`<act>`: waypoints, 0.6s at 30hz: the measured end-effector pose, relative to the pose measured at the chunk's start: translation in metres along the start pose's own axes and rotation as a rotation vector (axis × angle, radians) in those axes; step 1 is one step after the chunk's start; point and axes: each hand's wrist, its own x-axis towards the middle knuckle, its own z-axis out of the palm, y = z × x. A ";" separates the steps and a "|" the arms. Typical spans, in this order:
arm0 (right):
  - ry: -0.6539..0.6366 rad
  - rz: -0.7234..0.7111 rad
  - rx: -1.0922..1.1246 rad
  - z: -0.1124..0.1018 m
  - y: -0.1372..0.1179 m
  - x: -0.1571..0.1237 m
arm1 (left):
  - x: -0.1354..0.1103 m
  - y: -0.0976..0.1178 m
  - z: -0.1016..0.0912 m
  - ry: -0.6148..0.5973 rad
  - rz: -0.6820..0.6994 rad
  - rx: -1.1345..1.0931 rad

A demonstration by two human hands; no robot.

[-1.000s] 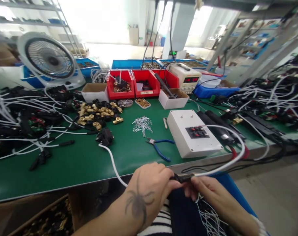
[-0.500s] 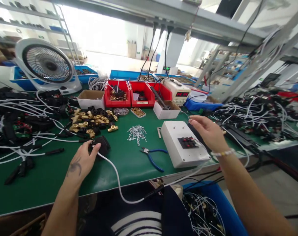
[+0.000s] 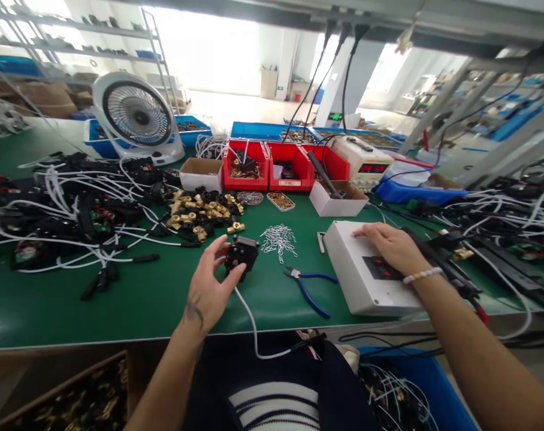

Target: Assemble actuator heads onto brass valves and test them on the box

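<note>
My left hand (image 3: 215, 284) grips a black square device (image 3: 242, 254) between thumb and fingers, raised over the green bench. From the device a white cable (image 3: 255, 335) hangs down past the bench edge to a black connector (image 3: 308, 342) near my lap. My right hand (image 3: 395, 246) lies with outstretched fingers over a white control box (image 3: 359, 275); its fingertips touch the upper face and hide the toggle switches. Below the palm, a black terminal block (image 3: 376, 267) with red parts shows. Blue-handled cutters (image 3: 312, 287) rest between my hands, beside a heap of small wire clips (image 3: 278, 239).
Brass fittings (image 3: 191, 209) and black cabled units (image 3: 96, 209) lie at left. Behind them stand a fan (image 3: 137, 117), red bins (image 3: 290, 182), a small white carton (image 3: 337, 206) and a power supply (image 3: 366, 167). More cabled parts crowd the right; a blue crate (image 3: 447, 392) sits below.
My left hand has lifted the black device and turned it, moving right. My right hand has come down from above the box's far corner onto its top. The view has swung left.
</note>
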 end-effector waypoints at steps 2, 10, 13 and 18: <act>0.080 -0.015 -0.008 -0.003 -0.014 -0.006 | -0.008 0.017 -0.001 0.018 0.156 -0.010; -0.370 0.068 0.849 0.040 -0.120 -0.125 | -0.031 0.078 0.012 0.120 0.639 0.250; -0.332 0.178 1.114 0.068 -0.139 -0.151 | -0.044 0.090 0.023 -0.049 0.736 0.203; -0.182 0.228 1.168 0.069 -0.130 -0.161 | -0.059 0.093 0.018 -0.192 0.631 -0.041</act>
